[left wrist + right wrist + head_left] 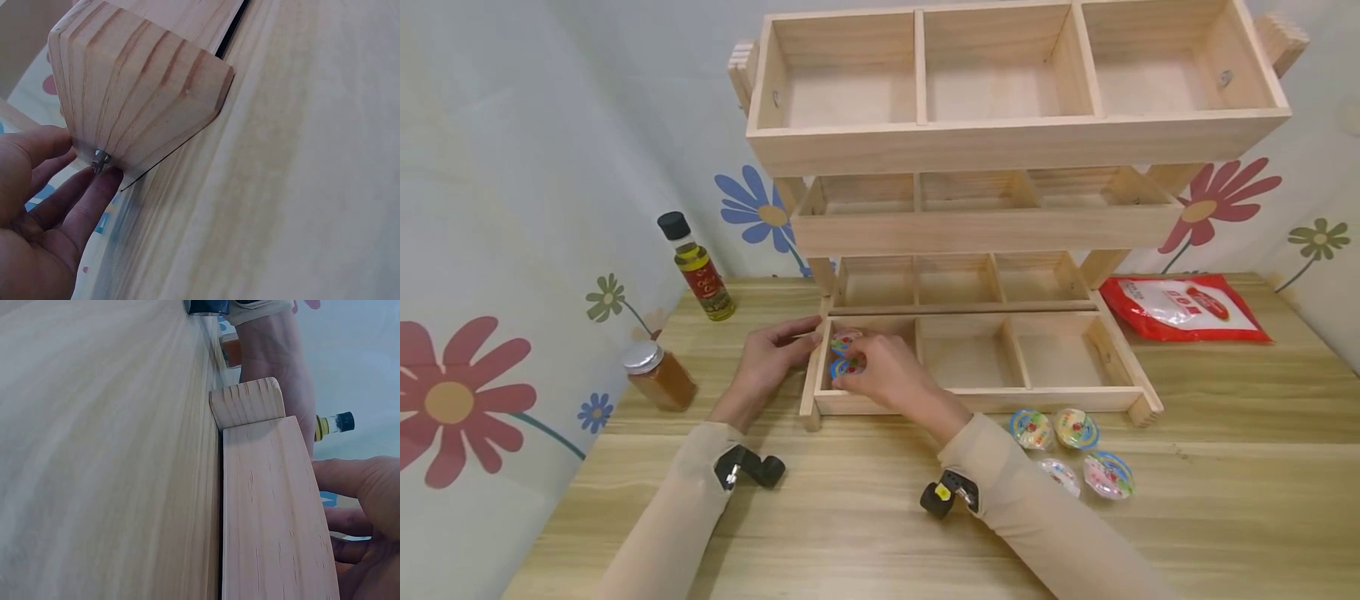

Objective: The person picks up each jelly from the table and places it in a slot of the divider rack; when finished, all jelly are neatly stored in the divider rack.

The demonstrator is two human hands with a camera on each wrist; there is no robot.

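Note:
At the lowest tier of a wooden rack (865, 403), my right hand (891, 375) reaches into the left compartment. Its thumb and fingers pinch a small jelly cup (842, 367) with a blue-edged lid; another jelly cup (846, 340) lies just behind it. In the right wrist view, the front board (269, 512) hides the cups and part of the fingers (344, 478). My left hand (769, 362) rests against the rack's left side, fingers fairly straight. The left wrist view has its fingertips touching the wooden side piece (137, 81) beside a metal screw (100, 160).
Several jelly cups (1077, 429) lie on the table in front of the rack's right end, one partly behind the right sleeve. An olive oil bottle (703, 279) and a brown jar (662, 379) stand left. A red-and-white packet (1187, 308) lies right. Upper tiers (1015, 150) overhang the lowest one.

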